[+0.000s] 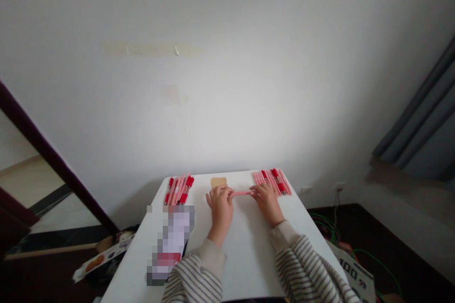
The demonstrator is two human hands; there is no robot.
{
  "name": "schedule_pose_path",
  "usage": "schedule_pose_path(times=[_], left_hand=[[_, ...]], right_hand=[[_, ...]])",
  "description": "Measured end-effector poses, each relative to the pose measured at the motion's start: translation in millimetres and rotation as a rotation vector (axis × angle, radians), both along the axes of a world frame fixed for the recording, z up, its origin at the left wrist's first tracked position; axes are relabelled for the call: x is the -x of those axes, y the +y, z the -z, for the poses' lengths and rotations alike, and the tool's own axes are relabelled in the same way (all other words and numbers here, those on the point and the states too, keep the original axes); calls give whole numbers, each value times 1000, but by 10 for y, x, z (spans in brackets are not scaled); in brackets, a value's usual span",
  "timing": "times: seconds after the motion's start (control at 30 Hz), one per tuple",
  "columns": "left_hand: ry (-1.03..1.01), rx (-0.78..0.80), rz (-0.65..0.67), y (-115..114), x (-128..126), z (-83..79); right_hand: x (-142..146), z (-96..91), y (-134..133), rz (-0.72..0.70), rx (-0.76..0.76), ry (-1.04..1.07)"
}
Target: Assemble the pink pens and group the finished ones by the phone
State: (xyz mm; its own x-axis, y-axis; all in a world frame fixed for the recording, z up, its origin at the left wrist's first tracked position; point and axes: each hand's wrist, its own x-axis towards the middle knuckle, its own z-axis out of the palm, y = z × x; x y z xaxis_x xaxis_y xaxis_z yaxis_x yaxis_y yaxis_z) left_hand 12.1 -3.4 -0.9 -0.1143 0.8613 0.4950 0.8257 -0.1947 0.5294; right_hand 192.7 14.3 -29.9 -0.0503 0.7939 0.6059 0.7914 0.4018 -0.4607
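My left hand (220, 206) and my right hand (266, 201) rest on a white table (245, 246), fingers curled, each gripping one end of a pink pen (242, 193) held level between them. A row of pink pens with red caps (178, 189) lies to the left of my left hand. A second row of pink and red pens (273, 181) lies just beyond my right hand. A small tan card (218, 182) sits at the table's far edge, between the two rows.
A blurred-out flat object (172, 241) lies on the table's left part. A white wall stands right behind the table. Grey curtain (423, 128) at right; green cables (330, 229) and a printed bag (355, 272) on the floor to the right.
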Motion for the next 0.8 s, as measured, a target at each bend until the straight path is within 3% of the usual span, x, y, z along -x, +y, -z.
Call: schedule_pose_path(times=[0.8], left_hand=[[40, 12, -7, 50, -10, 34]], right_hand=[[-8, -64, -8, 3, -36, 52]])
